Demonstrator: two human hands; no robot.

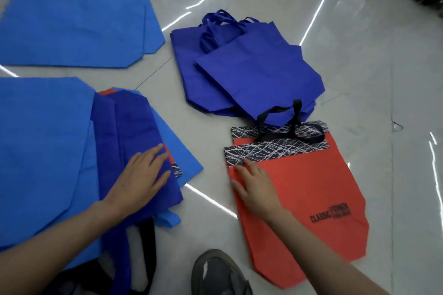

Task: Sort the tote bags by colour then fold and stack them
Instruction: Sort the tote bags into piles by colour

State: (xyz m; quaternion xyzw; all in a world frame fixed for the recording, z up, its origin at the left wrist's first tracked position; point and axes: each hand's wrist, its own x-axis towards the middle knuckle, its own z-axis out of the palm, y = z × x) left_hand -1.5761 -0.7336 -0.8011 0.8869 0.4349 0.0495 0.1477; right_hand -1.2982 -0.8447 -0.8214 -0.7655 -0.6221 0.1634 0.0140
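Left hand (141,175), fingers straight, presses flat on a royal-blue tote bag (124,132) that tops the unsorted heap (43,151) at the near left of the floor (383,79). My right hand (256,187), also flat and holding nothing, rests on the left edge of the orange-red pile (311,187), near right.

Progress, as I judge it: sorting is well advanced, with three colour piles begun. The heap is still mixed, and every bag lies unfolded, so folding and final stacking are not yet started.

Counts:
- Light-blue pile (72,31), far left: two, by the staggered edges.
- Royal-blue pile (251,74), centre: at least two, and I cannot tell if there is a third.
- Orange-red pile: two, by the two patterned bands.
- Heap: at least four. These are a large light-blue bag, the royal-blue one under my hand, an orange-red sliver (169,158) beneath it, and another light-blue bag lowest. Loose straps at its near edge suggest more.
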